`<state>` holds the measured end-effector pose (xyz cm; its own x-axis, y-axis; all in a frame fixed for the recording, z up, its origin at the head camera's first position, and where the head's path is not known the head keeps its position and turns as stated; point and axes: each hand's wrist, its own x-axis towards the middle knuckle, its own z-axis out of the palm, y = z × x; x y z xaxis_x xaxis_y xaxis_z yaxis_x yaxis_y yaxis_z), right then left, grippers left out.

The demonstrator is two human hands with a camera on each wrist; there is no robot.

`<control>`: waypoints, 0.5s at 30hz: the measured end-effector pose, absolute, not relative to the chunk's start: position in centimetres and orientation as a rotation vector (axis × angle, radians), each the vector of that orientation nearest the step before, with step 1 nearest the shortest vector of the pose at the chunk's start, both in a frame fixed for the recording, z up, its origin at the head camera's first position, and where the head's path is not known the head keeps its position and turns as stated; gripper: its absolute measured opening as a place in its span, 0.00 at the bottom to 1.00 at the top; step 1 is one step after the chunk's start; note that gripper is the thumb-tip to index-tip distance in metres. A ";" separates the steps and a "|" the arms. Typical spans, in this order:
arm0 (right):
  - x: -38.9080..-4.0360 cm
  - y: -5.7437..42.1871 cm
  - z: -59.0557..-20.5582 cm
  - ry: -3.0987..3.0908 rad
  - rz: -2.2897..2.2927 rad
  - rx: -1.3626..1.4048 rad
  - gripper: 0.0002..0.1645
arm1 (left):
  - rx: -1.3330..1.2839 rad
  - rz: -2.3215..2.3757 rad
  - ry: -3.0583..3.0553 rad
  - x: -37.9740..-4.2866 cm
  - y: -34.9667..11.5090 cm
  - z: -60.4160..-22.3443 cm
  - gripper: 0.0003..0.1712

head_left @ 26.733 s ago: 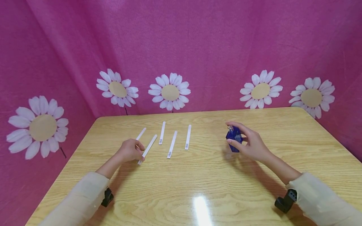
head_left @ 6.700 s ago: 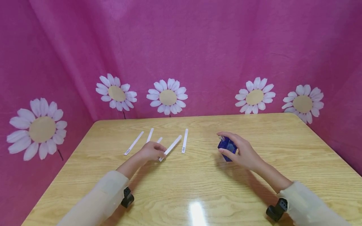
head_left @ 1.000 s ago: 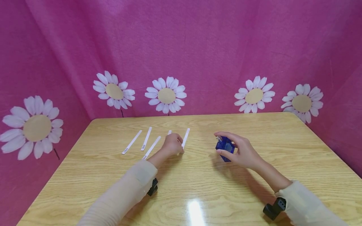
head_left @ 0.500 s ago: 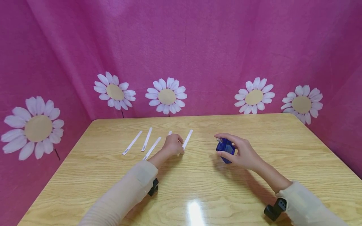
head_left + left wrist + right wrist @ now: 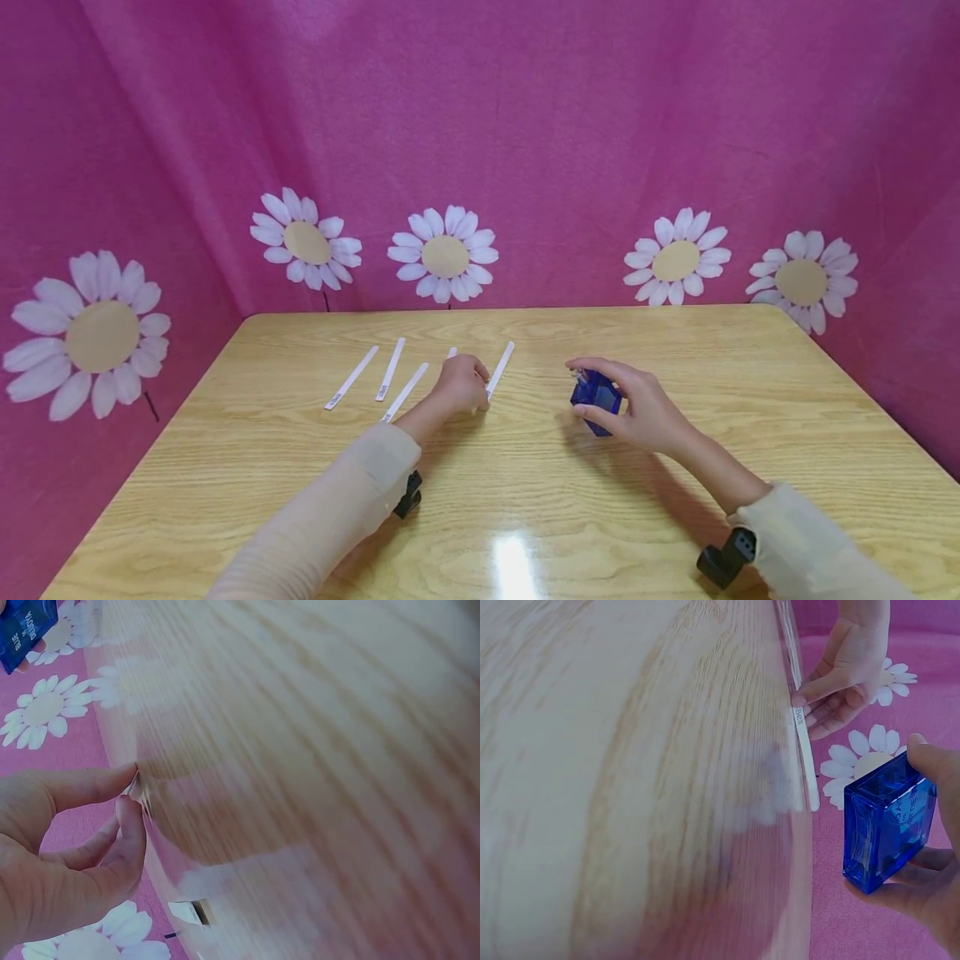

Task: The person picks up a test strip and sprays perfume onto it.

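Observation:
My left hand point(image 5: 461, 385) pinches the printed near end of the rightmost white paper test strip point(image 5: 500, 371) between thumb and fingertips. In the left wrist view, the thumb and a finger of the left hand point(image 5: 75, 847) meet at the strip's end, close to the tabletop. My right hand point(image 5: 648, 412) grips a blue glass perfume bottle point(image 5: 597, 400) above the table, index finger over its nozzle and thumb on its near side. Seen from the right wrist, the faceted bottle point(image 5: 889, 821) is apart from the table. The left hand partly hides another strip point(image 5: 452, 353).
Three more white strips, the leftmost strip point(image 5: 351, 377), a second strip point(image 5: 390, 369) and a third strip point(image 5: 406, 392), lie left of the left hand on the wooden table point(image 5: 570, 508). A pink curtain with daisies point(image 5: 445, 256) hangs behind and beside it.
Over the longer span my left hand has worked rightward along the strips, which lie differently. Within the last second, the pinched strip's far end swung right. The right hand keeps the perfume bottle.

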<state>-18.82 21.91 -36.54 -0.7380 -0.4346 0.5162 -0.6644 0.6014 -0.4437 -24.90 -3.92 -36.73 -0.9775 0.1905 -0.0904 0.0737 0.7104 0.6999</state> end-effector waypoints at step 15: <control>-18.6 22.0 -36.6 -2.503 0.894 0.878 0.31 | 0.245 1.117 2.733 -24.7 -3.6 -36.9 0.15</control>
